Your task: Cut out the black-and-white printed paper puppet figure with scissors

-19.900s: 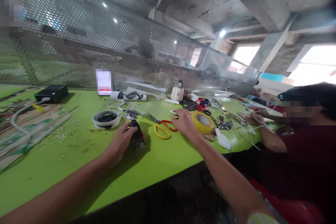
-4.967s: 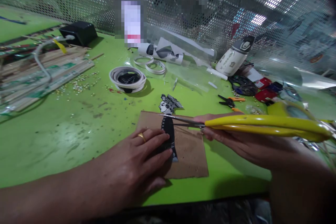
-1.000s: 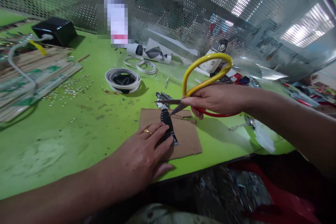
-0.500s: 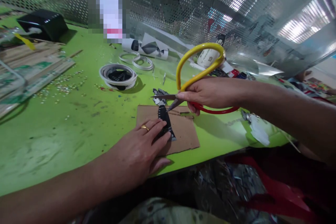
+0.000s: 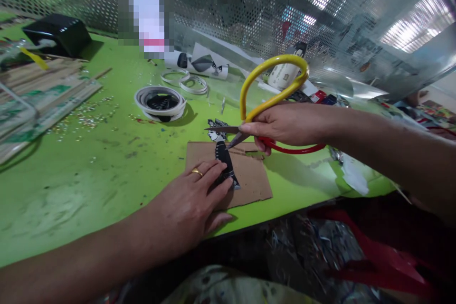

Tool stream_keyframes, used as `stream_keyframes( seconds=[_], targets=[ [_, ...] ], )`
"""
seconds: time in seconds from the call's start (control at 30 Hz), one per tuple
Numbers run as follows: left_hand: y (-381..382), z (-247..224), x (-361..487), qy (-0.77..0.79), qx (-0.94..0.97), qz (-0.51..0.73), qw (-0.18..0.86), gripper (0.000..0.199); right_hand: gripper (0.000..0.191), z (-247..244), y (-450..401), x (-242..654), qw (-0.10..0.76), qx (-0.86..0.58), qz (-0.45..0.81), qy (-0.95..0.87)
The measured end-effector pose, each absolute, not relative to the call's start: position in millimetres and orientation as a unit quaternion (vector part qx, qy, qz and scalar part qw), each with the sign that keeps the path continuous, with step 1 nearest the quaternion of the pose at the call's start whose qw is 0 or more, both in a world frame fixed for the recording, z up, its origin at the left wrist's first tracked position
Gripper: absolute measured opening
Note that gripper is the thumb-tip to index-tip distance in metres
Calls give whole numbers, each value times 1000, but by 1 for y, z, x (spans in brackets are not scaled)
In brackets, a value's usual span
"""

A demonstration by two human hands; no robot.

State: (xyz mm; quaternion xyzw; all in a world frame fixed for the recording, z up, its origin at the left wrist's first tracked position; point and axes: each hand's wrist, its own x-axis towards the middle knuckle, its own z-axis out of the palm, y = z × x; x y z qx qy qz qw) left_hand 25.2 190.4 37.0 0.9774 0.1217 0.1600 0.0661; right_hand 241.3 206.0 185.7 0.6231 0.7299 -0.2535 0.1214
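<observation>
My left hand (image 5: 199, 194) lies with its fingers stretched out over a black-and-white paper cutout of a figure (image 5: 221, 153), pressing it on a piece of brown cardboard (image 5: 252, 175). The cutout's head reaches past the cardboard's far edge; its lower part is partly under my fingers. In my right hand (image 5: 281, 126) is a pair of scissors (image 5: 274, 64) with one yellow and one red handle. Their blades are parted and hover over the cutout, one tip by its head and the other by its dark body. Whether the blades touch the paper I cannot tell.
Beyond the cardboard lie a white tape roll (image 5: 160, 103) with black pieces inside, thin white rings (image 5: 192, 84) and a printed paper roll (image 5: 215, 70). Wooden strips (image 5: 46, 99), scattered beads and a black box (image 5: 57, 35) are at left. A perforated metal panel (image 5: 199, 14) rises behind.
Hardly anything differs. Both hands keep their places, the scissors stay parted over the cutout, and the view has shifted very slightly.
</observation>
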Motion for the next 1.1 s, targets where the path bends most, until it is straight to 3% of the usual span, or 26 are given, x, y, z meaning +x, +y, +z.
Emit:
stream_keyframes(
  seconds=[0.43,0.83,1.1],
  targets=[
    [190,38,26,120,977,166,64,45,54,188,207,240,142,615,-248,735],
    [190,38,26,116,976,176,43,46,43,176,188,229,27,727,-318,608],
    [191,38,27,105,973,197,52,45,41,183,184,218,18,732,-333,594]
  ],
)
